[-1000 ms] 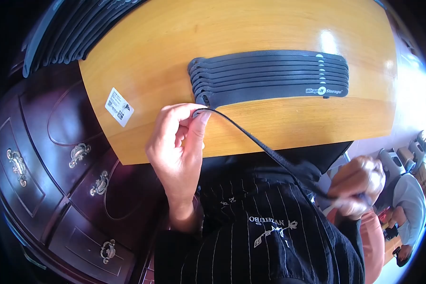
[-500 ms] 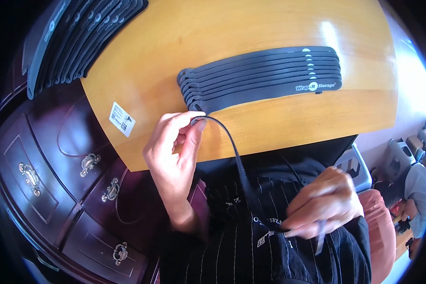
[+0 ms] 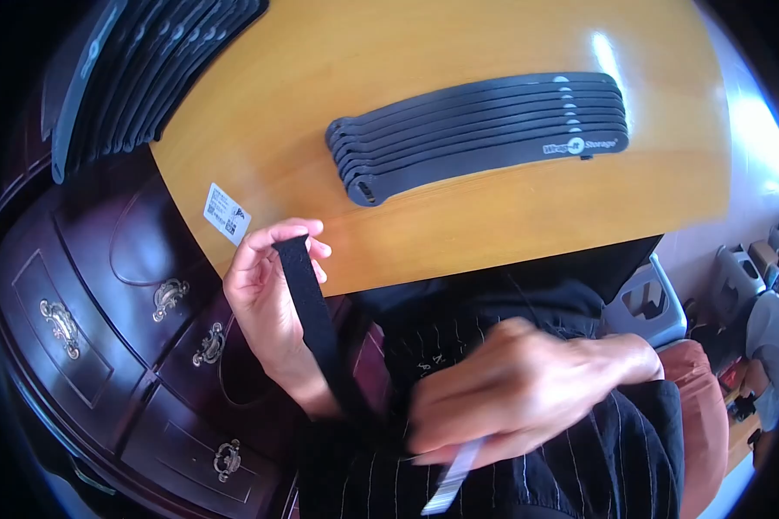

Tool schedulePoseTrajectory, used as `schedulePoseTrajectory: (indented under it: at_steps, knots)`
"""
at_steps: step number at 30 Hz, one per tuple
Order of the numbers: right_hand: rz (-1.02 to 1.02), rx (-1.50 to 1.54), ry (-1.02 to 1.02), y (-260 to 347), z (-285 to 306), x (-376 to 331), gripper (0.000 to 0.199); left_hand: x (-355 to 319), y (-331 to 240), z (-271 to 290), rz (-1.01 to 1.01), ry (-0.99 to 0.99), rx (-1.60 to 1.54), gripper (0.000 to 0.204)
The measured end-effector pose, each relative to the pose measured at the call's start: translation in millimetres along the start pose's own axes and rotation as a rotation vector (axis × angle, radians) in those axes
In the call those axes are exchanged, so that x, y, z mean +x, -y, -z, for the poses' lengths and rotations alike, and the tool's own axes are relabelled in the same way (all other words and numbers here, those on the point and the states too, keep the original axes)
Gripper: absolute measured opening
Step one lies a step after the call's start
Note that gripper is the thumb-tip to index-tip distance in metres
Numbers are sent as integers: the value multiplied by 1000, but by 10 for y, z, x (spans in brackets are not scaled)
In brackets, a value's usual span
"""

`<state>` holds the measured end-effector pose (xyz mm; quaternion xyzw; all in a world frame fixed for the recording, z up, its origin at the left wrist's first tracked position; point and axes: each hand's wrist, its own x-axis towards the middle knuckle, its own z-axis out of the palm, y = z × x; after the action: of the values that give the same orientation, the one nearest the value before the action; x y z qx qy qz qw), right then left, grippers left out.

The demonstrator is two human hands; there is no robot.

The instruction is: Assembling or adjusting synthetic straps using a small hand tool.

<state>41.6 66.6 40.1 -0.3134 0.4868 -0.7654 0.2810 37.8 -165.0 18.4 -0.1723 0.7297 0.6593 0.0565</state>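
My left hand (image 3: 273,311), palm toward me and fingers curled, pinches the upper end of a black fabric strap (image 3: 310,298) in front of the table's near edge. The strap slants down over my wrist toward my right hand (image 3: 515,389), which is closed and blurred. A pale, shiny strip (image 3: 452,484) sticks out below that hand; how it joins the strap is hidden. Beyond both hands, a fanned row of dark grey storage straps (image 3: 480,130) lies on the yellow wooden table (image 3: 441,43), their rounded, slotted ends at the left.
Another stack of dark straps (image 3: 160,78) lies at the table's far left corner. A white printed label (image 3: 228,212) is on the tabletop. Dark red drawers (image 3: 69,320) stand at left. Grey plastic stools (image 3: 645,303) and a seated person (image 3: 770,337) are at right.
My left hand has moved left and nearer me, and the strap's flat side now shows. My right hand has swung left toward it, bringing the pale strip along.
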Motion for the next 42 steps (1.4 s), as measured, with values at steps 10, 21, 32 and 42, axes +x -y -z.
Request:
schedulePoseTrajectory:
  at_steps: [10, 21, 32, 42]
  knots:
    - [-419, -500, -922, 210, 646, -751, 12, -99, 143, -98, 55, 171, -253, 11]
    - [-553, -641, -983, 238, 791, -675, 12, -124, 115, -510, -87, -221, 91, 18]
    - [-514, -611, -963, 201, 834, -661, 11, -77, 136, -538, -117, -234, 164, 13]
    - [-519, -613, -1016, 224, 837, -604, 10, -43, 101, -584, -102, -249, 180, 13]
